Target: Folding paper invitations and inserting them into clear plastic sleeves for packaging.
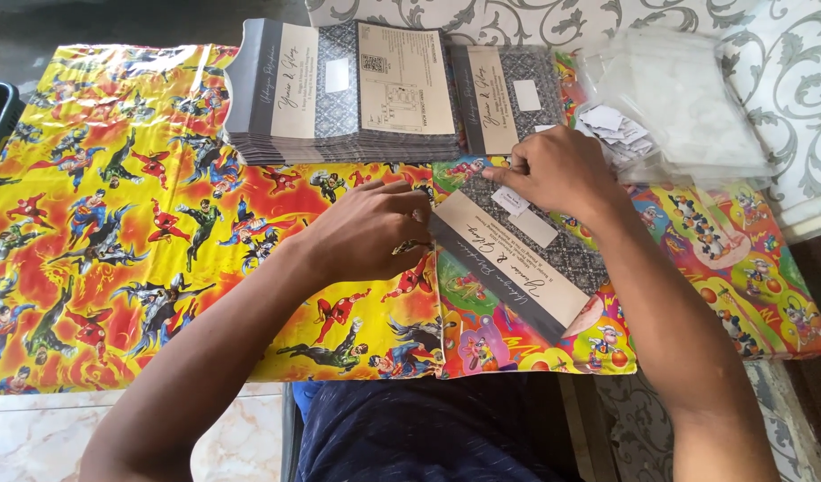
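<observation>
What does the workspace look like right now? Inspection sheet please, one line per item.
Surface: table covered with glossy cartoon-print wrapping sheets, yellow-orange on the left, multicoloured on the right.
Job's things: grey-and-cream patterned card lying tilted in front of the person; small white paper label on it.
Clutter: tall stack of matching grey-and-cream cards at the back, a second smaller stack beside it, a clear plastic bag with small white slips at the right.
Grippers: left hand holds the card's near-left edge; right hand presses the label with its fingertips.
Cables: nothing seen.
Surroundings: white cloth with grey scroll pattern behind, pale tiled floor below left.
</observation>
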